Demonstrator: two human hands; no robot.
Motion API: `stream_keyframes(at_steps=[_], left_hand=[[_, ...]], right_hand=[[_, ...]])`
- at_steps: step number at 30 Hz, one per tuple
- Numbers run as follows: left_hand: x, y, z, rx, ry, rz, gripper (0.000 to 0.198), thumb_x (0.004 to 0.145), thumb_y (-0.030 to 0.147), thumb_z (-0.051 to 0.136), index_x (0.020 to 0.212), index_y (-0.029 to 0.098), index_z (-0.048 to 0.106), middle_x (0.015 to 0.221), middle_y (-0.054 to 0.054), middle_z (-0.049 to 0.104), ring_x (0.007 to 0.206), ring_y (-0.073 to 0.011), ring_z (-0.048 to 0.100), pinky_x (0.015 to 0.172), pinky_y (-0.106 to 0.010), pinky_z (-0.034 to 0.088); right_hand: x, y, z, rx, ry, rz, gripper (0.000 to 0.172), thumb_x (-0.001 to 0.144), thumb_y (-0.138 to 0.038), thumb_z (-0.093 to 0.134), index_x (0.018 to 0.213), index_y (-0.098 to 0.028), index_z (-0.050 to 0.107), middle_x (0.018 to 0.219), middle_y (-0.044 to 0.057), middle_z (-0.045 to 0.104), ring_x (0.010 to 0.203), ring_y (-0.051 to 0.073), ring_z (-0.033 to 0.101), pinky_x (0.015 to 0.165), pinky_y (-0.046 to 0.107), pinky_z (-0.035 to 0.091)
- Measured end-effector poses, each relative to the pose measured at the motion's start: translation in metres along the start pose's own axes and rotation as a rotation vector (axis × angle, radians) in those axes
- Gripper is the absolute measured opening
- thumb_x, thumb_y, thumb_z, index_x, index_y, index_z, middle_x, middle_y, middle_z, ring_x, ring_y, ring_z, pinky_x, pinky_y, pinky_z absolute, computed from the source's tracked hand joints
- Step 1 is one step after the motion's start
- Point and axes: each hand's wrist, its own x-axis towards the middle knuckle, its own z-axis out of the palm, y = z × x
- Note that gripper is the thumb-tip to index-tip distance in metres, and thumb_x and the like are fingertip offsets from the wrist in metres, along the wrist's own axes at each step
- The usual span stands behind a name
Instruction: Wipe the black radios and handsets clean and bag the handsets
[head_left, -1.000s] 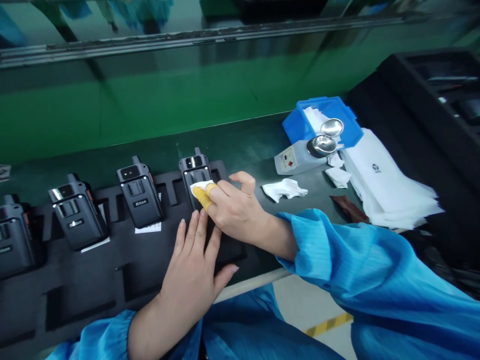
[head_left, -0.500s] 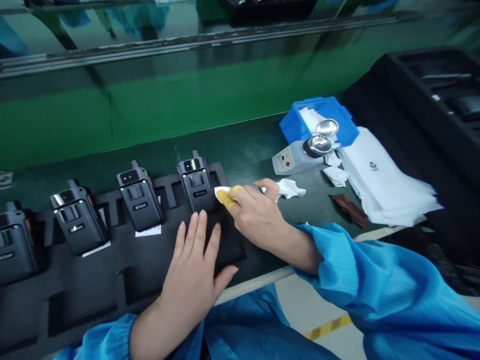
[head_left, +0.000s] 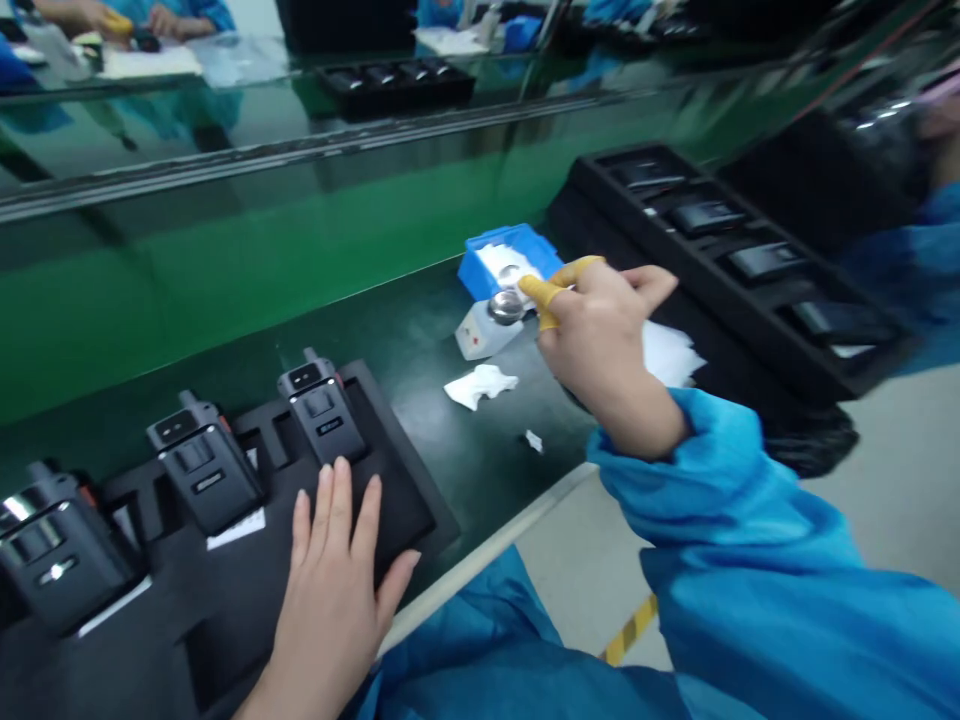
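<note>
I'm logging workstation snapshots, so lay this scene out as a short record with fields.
Left hand: flat, fingers spread on a black foam tray, fingertips at the lower edge of the rightmost dark grey handheld radio
Right hand: yellow finger covers, near a translucent plastic bottle with metal top; grip unclear
Radios: three clearly in view, in a row
Behind bottle: blue plastic bin holding white sheets
Dark green bench: crumpled white cloth, small white scrap
Right side: long black tray holding dark devices
</note>
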Motion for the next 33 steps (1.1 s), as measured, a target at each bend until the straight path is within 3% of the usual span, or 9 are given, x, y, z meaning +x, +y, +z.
stream_keyframes(at_steps=[3, 7, 12, 15, 18, 24, 28, 33], left_hand=[[-0.001, 0.001, 0.001, -0.011, 0.022, -0.002, 0.058, 0.089, 0.039, 0.045, 0.136, 0.005, 0.04, 0.145, -0.03, 0.034, 0.136, -0.0414, 0.031, 0.101, -0.062, 0.035], [-0.012, 0.001, -0.012, 0.009, 0.036, -0.007, 0.055, 0.09, 0.036, 0.044, 0.138, 0.009, 0.038, 0.145, -0.025, 0.037, 0.135, -0.0362, 0.035, 0.104, -0.058, 0.034], [-0.037, -0.02, -0.029, 0.065, 0.061, -0.072, 0.048, 0.09, 0.033, 0.046, 0.132, 0.012, 0.045, 0.14, -0.019, 0.048, 0.134, -0.0298, 0.039, 0.114, -0.054, 0.017], [-0.049, -0.039, -0.029, 0.1, 0.087, -0.129, 0.044, 0.089, 0.027, 0.049, 0.13, 0.012, 0.047, 0.136, -0.018, 0.053, 0.132, -0.03, 0.042, 0.113, -0.056, 0.015], [-0.052, -0.049, -0.025, 0.124, 0.107, -0.19, 0.043, 0.089, 0.025, 0.049, 0.13, 0.013, 0.048, 0.135, -0.018, 0.053, 0.13, -0.0306, 0.045, 0.112, -0.057, 0.017], [-0.042, -0.046, -0.021, 0.121, 0.144, -0.275, 0.041, 0.092, 0.031, 0.041, 0.122, 0.007, 0.054, 0.132, -0.017, 0.056, 0.122, -0.0291, 0.053, 0.115, -0.053, 0.006], [-0.04, -0.045, -0.022, 0.112, 0.16, -0.286, 0.04, 0.093, 0.03, 0.037, 0.117, 0.007, 0.058, 0.13, -0.015, 0.058, 0.12, -0.027, 0.055, 0.116, -0.048, 0.0], [-0.041, -0.046, -0.021, 0.086, 0.157, -0.302, 0.037, 0.091, 0.026, 0.039, 0.117, 0.007, 0.058, 0.13, -0.015, 0.058, 0.121, -0.0272, 0.054, 0.116, -0.05, 0.005]], right_hand=[[0.0, 0.006, 0.002, -0.067, -0.07, -0.011, 0.027, 0.083, -0.013, 0.041, 0.069, -0.018, 0.063, 0.079, 0.003, 0.054, 0.076, 0.016, 0.04, 0.079, 0.044, 0.02], [-0.002, -0.005, -0.006, -0.065, -0.16, -0.025, 0.031, 0.082, -0.01, 0.039, 0.07, -0.019, 0.065, 0.077, 0.003, 0.054, 0.076, 0.017, 0.042, 0.079, 0.044, 0.021], [0.008, -0.028, -0.019, -0.059, -0.075, -0.105, 0.022, 0.076, -0.015, 0.047, 0.062, -0.016, 0.064, 0.064, 0.004, 0.048, 0.068, 0.016, 0.041, 0.075, 0.043, 0.025], [0.018, -0.067, -0.018, 0.059, -0.063, -0.229, 0.022, 0.077, -0.015, 0.046, 0.07, -0.018, 0.067, 0.073, 0.004, 0.056, 0.073, 0.017, 0.045, 0.079, 0.043, 0.024], [0.028, -0.124, -0.009, 0.254, -0.141, -0.383, 0.028, 0.082, -0.011, 0.043, 0.087, -0.022, 0.069, 0.087, 0.003, 0.063, 0.081, 0.017, 0.049, 0.083, 0.042, 0.02], [0.04, -0.22, 0.021, 0.387, -0.254, -0.682, 0.032, 0.089, -0.01, 0.04, 0.084, -0.02, 0.07, 0.09, 0.002, 0.064, 0.081, 0.014, 0.046, 0.086, 0.041, 0.014], [0.043, -0.252, 0.035, 0.395, -0.311, -0.799, 0.031, 0.093, -0.014, 0.039, 0.092, -0.02, 0.069, 0.089, 0.003, 0.064, 0.08, 0.014, 0.045, 0.088, 0.041, 0.014], [0.037, -0.264, 0.045, 0.433, -0.248, -0.907, 0.028, 0.093, -0.014, 0.042, 0.087, -0.019, 0.069, 0.082, 0.001, 0.063, 0.076, 0.013, 0.043, 0.089, 0.042, 0.013]])
